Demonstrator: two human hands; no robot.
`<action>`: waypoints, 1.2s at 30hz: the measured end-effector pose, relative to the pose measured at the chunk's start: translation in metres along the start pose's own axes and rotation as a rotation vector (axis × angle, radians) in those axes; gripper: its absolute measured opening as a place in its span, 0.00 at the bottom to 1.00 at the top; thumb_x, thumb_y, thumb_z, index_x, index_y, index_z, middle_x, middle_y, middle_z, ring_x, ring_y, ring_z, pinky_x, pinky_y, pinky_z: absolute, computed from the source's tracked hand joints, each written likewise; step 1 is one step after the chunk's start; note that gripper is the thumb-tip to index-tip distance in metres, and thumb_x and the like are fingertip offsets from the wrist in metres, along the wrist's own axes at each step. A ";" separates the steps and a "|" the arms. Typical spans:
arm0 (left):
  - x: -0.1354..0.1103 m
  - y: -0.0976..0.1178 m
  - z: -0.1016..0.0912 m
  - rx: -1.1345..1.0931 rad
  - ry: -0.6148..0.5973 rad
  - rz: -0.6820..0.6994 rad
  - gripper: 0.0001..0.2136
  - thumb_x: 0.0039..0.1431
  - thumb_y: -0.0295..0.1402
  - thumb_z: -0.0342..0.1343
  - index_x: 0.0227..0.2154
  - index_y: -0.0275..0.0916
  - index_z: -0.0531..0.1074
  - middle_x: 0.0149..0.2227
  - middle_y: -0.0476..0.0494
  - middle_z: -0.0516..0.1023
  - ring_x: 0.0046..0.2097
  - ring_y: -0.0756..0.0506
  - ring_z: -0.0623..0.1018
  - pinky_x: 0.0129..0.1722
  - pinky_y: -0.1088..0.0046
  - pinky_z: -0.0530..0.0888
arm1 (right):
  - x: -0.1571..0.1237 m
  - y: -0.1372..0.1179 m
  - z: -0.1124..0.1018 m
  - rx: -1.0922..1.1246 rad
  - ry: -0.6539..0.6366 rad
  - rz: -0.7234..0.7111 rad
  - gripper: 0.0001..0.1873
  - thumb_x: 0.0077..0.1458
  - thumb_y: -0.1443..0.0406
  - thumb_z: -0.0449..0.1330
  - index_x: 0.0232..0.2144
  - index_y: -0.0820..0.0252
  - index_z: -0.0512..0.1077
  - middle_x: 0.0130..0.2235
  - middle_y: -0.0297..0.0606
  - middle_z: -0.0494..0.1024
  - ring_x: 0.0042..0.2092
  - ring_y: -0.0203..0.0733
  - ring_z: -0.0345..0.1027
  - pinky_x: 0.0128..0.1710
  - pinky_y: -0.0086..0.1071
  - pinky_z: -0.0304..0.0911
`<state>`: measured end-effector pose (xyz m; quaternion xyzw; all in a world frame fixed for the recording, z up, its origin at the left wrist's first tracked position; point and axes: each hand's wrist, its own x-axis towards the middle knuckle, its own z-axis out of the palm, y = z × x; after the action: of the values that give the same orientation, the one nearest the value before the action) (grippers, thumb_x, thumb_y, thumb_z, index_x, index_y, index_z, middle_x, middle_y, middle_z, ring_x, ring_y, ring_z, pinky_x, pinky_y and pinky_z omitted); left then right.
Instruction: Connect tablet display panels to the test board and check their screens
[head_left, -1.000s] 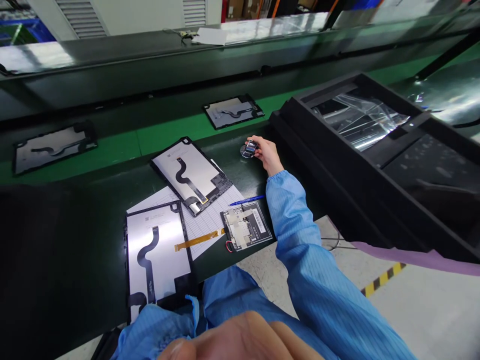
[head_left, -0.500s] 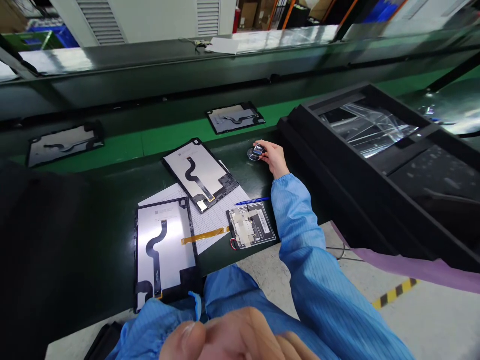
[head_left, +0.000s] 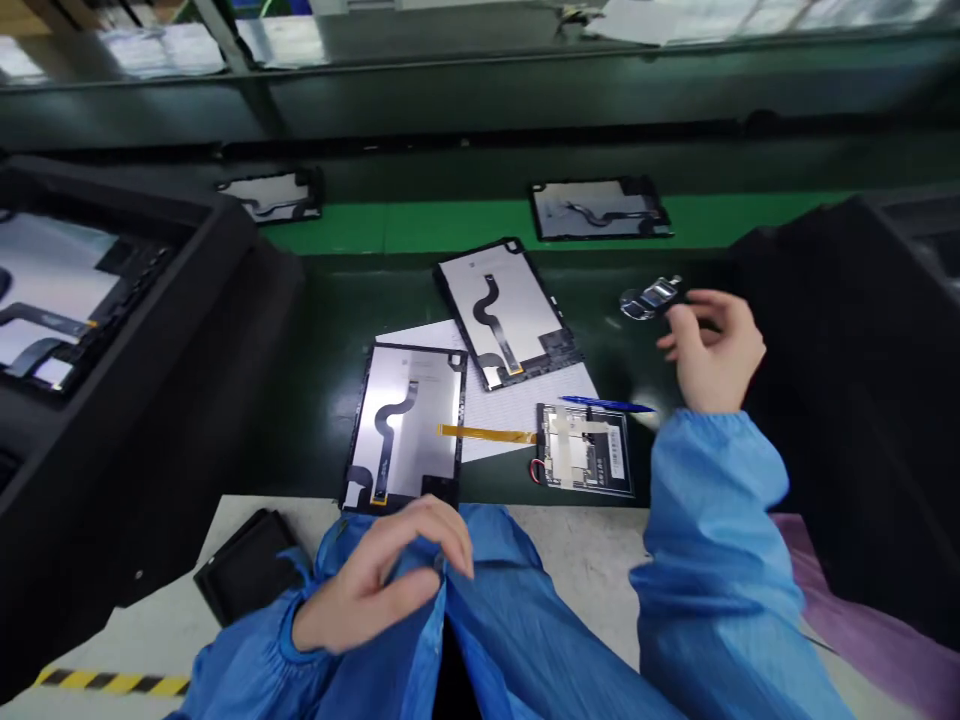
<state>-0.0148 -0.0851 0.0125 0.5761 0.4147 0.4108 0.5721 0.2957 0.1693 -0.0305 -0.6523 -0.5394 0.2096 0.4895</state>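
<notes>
My right hand (head_left: pixel 712 345) is over the right side of the bench, fingers loosely curved and apart, holding nothing. Just left of its fingertips lies a small shiny piece (head_left: pixel 654 297) with a round clear part and a metallic body. My left hand (head_left: pixel 382 575) hovers over my lap, thumb and curved fingers apart, with nothing seen in it. In front of it lies a display panel (head_left: pixel 420 440) with a black flex cable. An orange ribbon cable (head_left: pixel 487 434) runs from over that panel to a taped circuit board (head_left: pixel 581 450). A second display panel (head_left: pixel 501 310) lies behind, tilted.
Gridded paper (head_left: pixel 487 400) lies under the panels, and a blue pen (head_left: pixel 607 404) lies behind the board. More panels (head_left: pixel 600 208) rest on the green strip (head_left: pixel 450 228). Black box-like housings stand at left (head_left: pixel 247 270) and right (head_left: pixel 840 330).
The view has turned left and down. My right hand has let go of the shiny piece and drawn back right. My left hand has moved away from the camera, down over my lap.
</notes>
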 end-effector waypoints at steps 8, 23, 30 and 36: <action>-0.005 -0.044 -0.050 0.875 0.477 -0.131 0.07 0.64 0.26 0.49 0.41 0.41 0.70 0.40 0.43 0.76 0.43 0.44 0.75 0.45 0.65 0.71 | -0.145 -0.038 0.025 -0.315 -0.902 -0.436 0.16 0.53 0.59 0.63 0.46 0.47 0.73 0.43 0.39 0.79 0.24 0.42 0.69 0.22 0.39 0.62; 0.064 -0.038 -0.053 1.092 0.363 -0.353 0.11 0.57 0.35 0.62 0.29 0.41 0.63 0.36 0.44 0.73 0.42 0.41 0.74 0.35 0.67 0.68 | -0.166 -0.061 0.020 0.434 -1.023 0.049 0.06 0.64 0.63 0.57 0.38 0.58 0.71 0.39 0.38 0.68 0.33 0.34 0.69 0.30 0.30 0.71; 0.068 -0.026 -0.073 -0.093 -0.055 -0.301 0.24 0.54 0.37 0.63 0.51 0.40 0.61 0.32 0.49 0.75 0.27 0.50 0.72 0.27 0.73 0.67 | -0.173 -0.075 0.024 0.564 -0.995 0.106 0.07 0.64 0.63 0.57 0.35 0.59 0.73 0.38 0.38 0.71 0.32 0.32 0.69 0.27 0.27 0.69; 0.057 -0.018 -0.087 -0.106 0.085 -0.205 0.30 0.47 0.34 0.70 0.55 0.38 0.70 0.39 0.41 0.79 0.36 0.46 0.78 0.35 0.71 0.74 | -0.175 -0.077 0.027 0.527 -0.936 0.101 0.10 0.65 0.63 0.55 0.36 0.60 0.75 0.34 0.35 0.73 0.26 0.28 0.66 0.24 0.25 0.63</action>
<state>-0.0788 -0.0034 -0.0047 0.4816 0.4731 0.3956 0.6227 0.1781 0.0165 -0.0197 -0.3694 -0.5969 0.6296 0.3329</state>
